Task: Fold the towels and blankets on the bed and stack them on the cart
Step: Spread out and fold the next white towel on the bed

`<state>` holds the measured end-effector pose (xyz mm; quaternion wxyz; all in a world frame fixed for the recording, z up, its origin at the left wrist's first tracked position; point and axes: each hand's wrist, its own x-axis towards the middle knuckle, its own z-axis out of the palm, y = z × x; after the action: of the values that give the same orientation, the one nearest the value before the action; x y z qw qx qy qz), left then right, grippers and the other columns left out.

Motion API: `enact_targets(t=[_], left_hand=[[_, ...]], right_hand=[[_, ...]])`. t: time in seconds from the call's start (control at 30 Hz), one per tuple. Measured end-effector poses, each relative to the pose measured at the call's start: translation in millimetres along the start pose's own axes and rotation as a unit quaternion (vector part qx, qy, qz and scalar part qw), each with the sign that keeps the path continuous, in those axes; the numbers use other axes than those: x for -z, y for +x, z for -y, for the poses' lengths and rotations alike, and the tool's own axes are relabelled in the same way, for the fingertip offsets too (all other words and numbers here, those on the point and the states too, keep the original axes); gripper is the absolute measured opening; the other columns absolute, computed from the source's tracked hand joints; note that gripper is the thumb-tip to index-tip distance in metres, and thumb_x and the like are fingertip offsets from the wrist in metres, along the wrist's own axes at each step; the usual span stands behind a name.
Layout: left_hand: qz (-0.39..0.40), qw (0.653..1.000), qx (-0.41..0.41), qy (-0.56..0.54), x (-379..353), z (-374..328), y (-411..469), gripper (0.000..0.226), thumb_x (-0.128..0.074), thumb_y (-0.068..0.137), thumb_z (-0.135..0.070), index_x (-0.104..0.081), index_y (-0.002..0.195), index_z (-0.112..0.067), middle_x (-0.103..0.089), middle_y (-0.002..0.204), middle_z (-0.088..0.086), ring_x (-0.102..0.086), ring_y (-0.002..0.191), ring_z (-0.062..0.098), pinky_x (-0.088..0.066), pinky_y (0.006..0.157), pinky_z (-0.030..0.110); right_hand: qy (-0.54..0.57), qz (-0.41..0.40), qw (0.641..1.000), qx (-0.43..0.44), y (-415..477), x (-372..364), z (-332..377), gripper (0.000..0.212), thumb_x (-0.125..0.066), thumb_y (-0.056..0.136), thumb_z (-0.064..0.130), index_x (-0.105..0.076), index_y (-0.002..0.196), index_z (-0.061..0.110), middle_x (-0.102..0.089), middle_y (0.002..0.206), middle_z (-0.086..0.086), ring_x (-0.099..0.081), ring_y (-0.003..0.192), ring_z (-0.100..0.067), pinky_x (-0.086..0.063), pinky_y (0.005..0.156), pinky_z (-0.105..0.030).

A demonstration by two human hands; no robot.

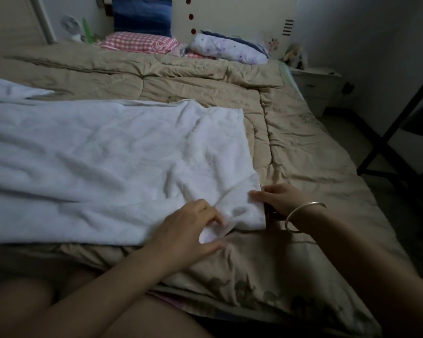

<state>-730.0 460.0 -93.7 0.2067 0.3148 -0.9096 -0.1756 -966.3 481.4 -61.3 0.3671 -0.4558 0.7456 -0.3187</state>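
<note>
Head view: left hand (pixel 188 230) and right hand (pixel 281 198) pinch corner of towel (pixel 120 154).

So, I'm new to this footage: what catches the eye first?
A big white towel sprawls rumpled across the tan quilt, left of centre. At its near right corner the left grip pinches the cloth and the right grip, wearing a silver bangle, touches the edge.

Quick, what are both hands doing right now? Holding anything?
Left hand: pinching the near corner of the white towel.
Right hand: gripping the same towel's right edge.
</note>
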Motion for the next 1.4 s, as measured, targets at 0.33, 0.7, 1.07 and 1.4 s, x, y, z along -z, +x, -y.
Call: enact_targets(t=[0.33, 0.7, 1.07, 1.4], left_hand=[[-0.042, 0.973, 0.113, -0.198, 3, 3, -1, 0.017, -0.068, 0.08, -0.044, -0.07, 0.076, -0.027, -0.07, 0.079, -0.012, -0.066, 0.078, 0.008, -0.054, 0.078, 0.039], [-0.103, 0.994, -0.017, 0.029, 36, -32, 0, 0.042, -0.058, 0.07, -0.028, -0.047, 0.11, -0.033, -0.058, 0.099, -0.018, -0.058, 0.088, 0.004, -0.052, 0.069, 0.032], [0.181, 0.902, 0.228, -0.319, 64, -16, 19, 0.039, -0.029, 0.091, 0.009, -0.064, 0.099, -0.005, -0.074, 0.088, 0.01, -0.072, 0.077, 0.024, -0.058, 0.061, 0.034], [-0.05, 0.947, 0.318, -0.013, 30, 57, 103, 0.034, -0.061, 0.089, -0.028, -0.056, 0.121, -0.017, -0.057, 0.127, 0.001, -0.054, 0.118, 0.024, -0.043, 0.098, 0.032]], right_hand=[[0.038, -0.027, 0.994, 0.096, -30, -10, 2, 0.033, -0.052, 0.097, 0.03, -0.062, 0.096, -0.002, -0.064, 0.094, -0.027, -0.062, 0.076, -0.024, -0.055, 0.066, -0.044], [0.372, 0.078, 0.915, -0.136, -46, 15, 21, 0.017, -0.052, 0.098, 0.019, -0.062, 0.098, 0.005, -0.065, 0.063, -0.002, -0.063, 0.047, -0.007, -0.048, 0.04, -0.016], [0.057, 0.116, 0.978, -0.162, -55, 20, -16, 0.026, -0.057, 0.095, 0.025, -0.062, 0.094, 0.0, -0.065, 0.069, -0.014, -0.063, 0.048, -0.021, -0.051, 0.04, -0.026], [0.063, -0.043, 0.994, -0.084, 89, 17, 10, 0.024, -0.058, 0.089, 0.028, -0.064, 0.083, 0.004, -0.068, 0.1, -0.023, -0.066, 0.076, -0.031, -0.059, 0.073, -0.044]])
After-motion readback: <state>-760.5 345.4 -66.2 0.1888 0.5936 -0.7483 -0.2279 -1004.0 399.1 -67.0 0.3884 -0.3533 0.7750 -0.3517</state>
